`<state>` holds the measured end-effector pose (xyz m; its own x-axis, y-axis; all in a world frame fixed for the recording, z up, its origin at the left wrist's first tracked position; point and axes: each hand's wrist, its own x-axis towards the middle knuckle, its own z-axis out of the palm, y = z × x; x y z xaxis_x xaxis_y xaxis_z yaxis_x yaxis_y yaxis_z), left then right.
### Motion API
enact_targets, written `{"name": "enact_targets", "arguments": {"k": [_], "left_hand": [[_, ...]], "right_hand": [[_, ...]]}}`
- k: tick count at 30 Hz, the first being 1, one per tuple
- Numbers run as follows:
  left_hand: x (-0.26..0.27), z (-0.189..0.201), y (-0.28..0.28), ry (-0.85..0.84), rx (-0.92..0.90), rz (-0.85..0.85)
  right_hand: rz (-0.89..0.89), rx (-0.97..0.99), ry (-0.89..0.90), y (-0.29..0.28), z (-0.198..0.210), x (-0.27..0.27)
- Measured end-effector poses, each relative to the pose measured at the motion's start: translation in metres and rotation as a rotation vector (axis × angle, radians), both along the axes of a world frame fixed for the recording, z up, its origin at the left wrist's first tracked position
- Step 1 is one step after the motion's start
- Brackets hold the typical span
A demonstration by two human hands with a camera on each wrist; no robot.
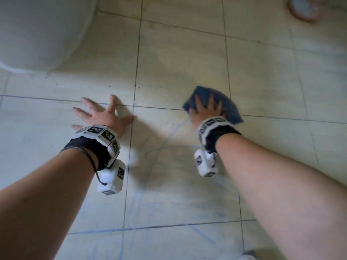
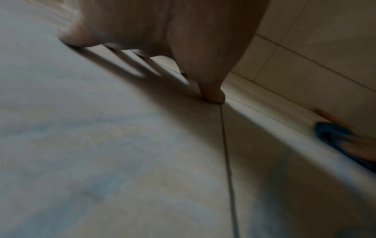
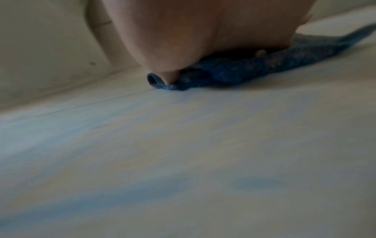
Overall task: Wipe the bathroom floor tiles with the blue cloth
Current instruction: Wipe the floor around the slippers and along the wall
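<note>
Blue cloth [image 1: 216,104] flat on the floor tiles [image 1: 178,62], spread out under the right hand [image 1: 205,110]. Long axis roughly from upper left to lower right in the head view, with one corner pointing away from the person towards the far tiles and another poking out beside the wrist. Right hand pressed down on top, fingers straight and fanned across the fabric, not curled round it. Much of the cloth's middle hidden beneath that palm; edges smeared by blur, so fold lines hard to make out. From the right wrist view, only a low rumpled strip of the cloth [image 3: 234,74] visible under the heel of the hand, a small rolled lip at its left end, fingers themselves out of sight.

Left hand [image 1: 105,117] well apart from the cloth, planted on the tiles with fingers splayed and straight, thumb near a grout line [image 1: 135,87]. Left wrist view mostly palm and shadow, cloth [image 2: 333,133] cut off at the right edge.

Faint blue streaks [image 1: 169,136] on the tiles between and below the arms. White curved fixture [image 1: 43,30] at upper left, cropped by the frame. Blurred round reddish object [image 1: 304,8] at the top right corner, too soft to identify.
</note>
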<state>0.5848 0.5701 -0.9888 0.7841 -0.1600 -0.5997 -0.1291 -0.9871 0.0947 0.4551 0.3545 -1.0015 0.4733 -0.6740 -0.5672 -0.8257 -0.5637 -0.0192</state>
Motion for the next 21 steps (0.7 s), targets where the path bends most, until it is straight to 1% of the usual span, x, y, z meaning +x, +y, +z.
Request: {"name": "enact_targets", "arguments": {"k": [1,3,4,5,6,9,11,13,15,17,21], "left_hand": [[0.000,-0.001,-0.001,-0.004,-0.001,-0.010],[0.001,-0.003,-0.003,-0.009,-0.001,-0.028],[0.001,-0.004,-0.004,-0.008,0.001,-0.037],[0.000,-0.004,-0.005,-0.008,0.004,-0.047],[0.000,-0.005,-0.006,-0.010,0.006,-0.058],[0.000,-0.004,-0.005,-0.013,-0.009,-0.063],[0.000,-0.005,-0.001,-0.021,-0.016,-0.069],[-0.001,-0.007,0.003,-0.029,-0.020,-0.090],[0.000,-0.007,0.008,-0.030,-0.032,-0.120],[0.001,-0.006,0.014,-0.021,-0.036,-0.149],[0.001,-0.006,0.025,-0.025,-0.050,-0.201]], "right_hand": [[-0.080,-0.020,0.026,-0.017,0.001,-0.012],[-0.203,-0.037,0.040,-0.030,0.003,-0.025],[-0.224,-0.029,0.034,-0.026,0.004,-0.025],[-0.209,-0.018,0.023,-0.015,0.005,-0.021],[-0.157,-0.007,0.007,0.000,0.006,-0.014],[0.101,0.043,-0.108,0.058,0.003,0.009],[0.222,0.092,-0.136,0.087,0.001,0.020],[0.278,0.107,-0.127,0.093,0.000,0.023],[0.288,0.078,-0.129,0.082,0.000,0.018],[0.215,0.040,-0.113,0.060,0.001,0.009],[-0.136,0.004,-0.012,0.009,0.006,-0.005]]}}
